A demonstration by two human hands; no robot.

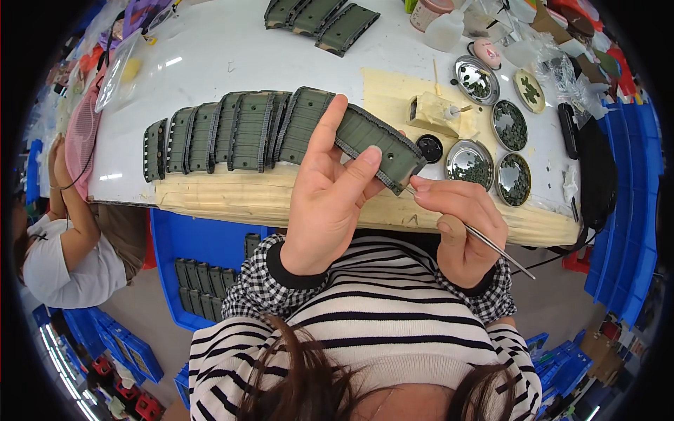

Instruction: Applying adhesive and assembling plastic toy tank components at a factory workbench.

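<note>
Green curved case, 1 pc., in work, over tbl. edge.
L hand: thumb + fingers gripping case, index extended; R hand: fingers closed on slim metal tool, tip nr. case end. Prob. part-done; row of sim. cases to L, done/pending can't tell; small green pcs. in dishes, unused.

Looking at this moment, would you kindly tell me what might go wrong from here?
The metal tool in the right hand might slip and scratch the green curved piece that the left hand holds. A careless swing could perhaps tip the black pot beyond the piece's end or spill small green parts from the metal dish beside it.
</note>
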